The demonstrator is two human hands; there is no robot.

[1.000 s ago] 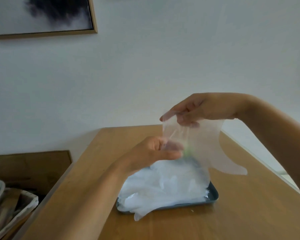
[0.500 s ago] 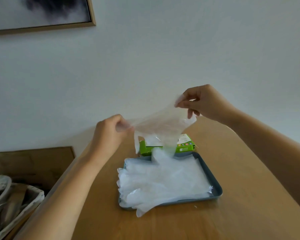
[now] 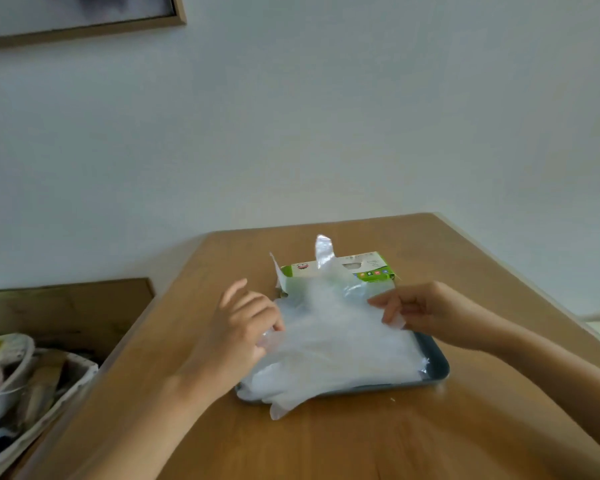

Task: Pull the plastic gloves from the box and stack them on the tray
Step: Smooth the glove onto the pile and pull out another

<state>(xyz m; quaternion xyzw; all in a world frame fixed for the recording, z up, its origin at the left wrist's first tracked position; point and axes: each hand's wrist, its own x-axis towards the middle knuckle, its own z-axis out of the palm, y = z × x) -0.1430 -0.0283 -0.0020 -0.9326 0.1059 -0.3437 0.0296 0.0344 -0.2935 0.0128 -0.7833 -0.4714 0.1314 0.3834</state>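
From my remote seat I saw both hands down at the tray [image 3: 438,371], which sat in the lower middle of the frame on the wooden table [image 3: 343,441]. The left hand [image 3: 243,329] was at the tray's left edge. Its thumb and curled fingers pinched the left border of the top glove [image 3: 329,306], while one finger stuck out straight toward the top of the frame. The right hand [image 3: 426,311] was at the tray's right edge, its fingers bent, nipping the glove's right border between thumb and fingertips. A small flap of plastic showed under them.

The glove was spread between the two hands, low over the stack of gloves [image 3: 326,375] and apparently touching it. I could not tell one clear sheet from the next. The stack filled the tray, and a few glove fingers spilled over the near left rim onto the table.

Just above the tray in the frame stood the green and white box [image 3: 373,271], its torn flap raised at the left. Another glove tip [image 3: 323,249] poked upright out of its opening.

A framed picture [image 3: 84,27] hung on the pale wall [image 3: 326,116] at upper left. A basket [image 3: 32,393] of odds and ends sat at lower left, off the table.
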